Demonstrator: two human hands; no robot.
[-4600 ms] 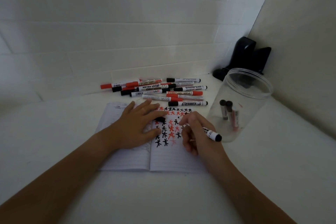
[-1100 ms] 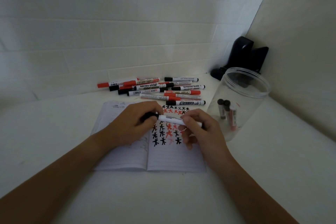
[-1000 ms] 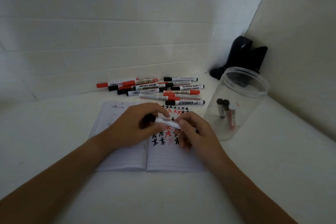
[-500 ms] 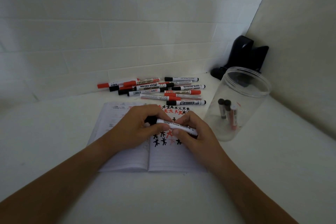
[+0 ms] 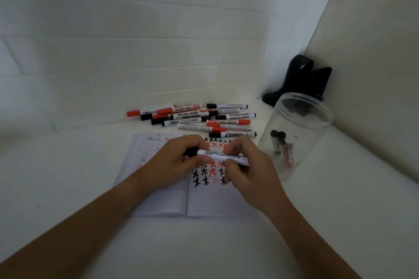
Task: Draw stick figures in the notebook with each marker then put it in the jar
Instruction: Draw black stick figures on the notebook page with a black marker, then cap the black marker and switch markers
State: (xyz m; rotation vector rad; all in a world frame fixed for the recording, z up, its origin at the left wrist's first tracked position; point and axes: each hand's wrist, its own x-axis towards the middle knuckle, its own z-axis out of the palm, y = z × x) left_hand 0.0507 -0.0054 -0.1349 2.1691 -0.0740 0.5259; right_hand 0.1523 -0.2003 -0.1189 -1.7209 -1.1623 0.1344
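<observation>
Holding one black marker [image 5: 221, 157] level above the notebook [image 5: 204, 201], our left hand [image 5: 174, 163] pinches its cap end and our right hand [image 5: 248, 172] grips the barrel, presumably capping it for the jar [image 5: 301, 129].

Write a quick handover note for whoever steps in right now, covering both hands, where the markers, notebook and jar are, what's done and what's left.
Left hand: closed on the black-capped end of the marker.
Right hand: grips its other end; marker held level over the notebook.
Notebook: open on the table, rows of black and red stick figures drawn.
Jar: right of the notebook, open, a few markers inside.
Left: jar this marker, then work through the marker pile behind the notebook.
</observation>
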